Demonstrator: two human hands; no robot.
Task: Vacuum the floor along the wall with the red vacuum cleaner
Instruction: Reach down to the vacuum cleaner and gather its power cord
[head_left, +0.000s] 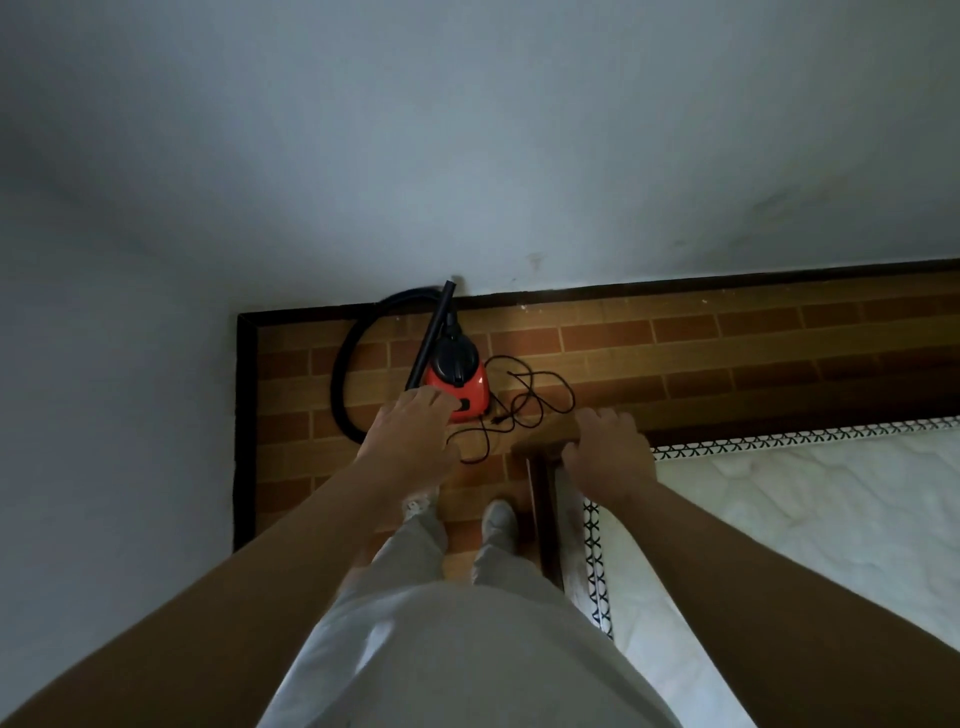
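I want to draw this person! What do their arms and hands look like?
Both arms are bare, with no sleeves in view. The left hand and right hand wear no gloves, and I see no rings, watch or bracelets.

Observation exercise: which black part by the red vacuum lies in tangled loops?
The thin power cord, right of the vacuum; the thick hose makes one arc, the tube is straight.

Dim bedroom corner: pale wall (467, 130), brick-patterned floor (675, 358)
A dark skirting (675, 289) is running where they meet, a warmer light is falling on the floor beside it, and at the right a white quilted mattress (805, 519) is lying on a dark wooden bed frame (543, 499).
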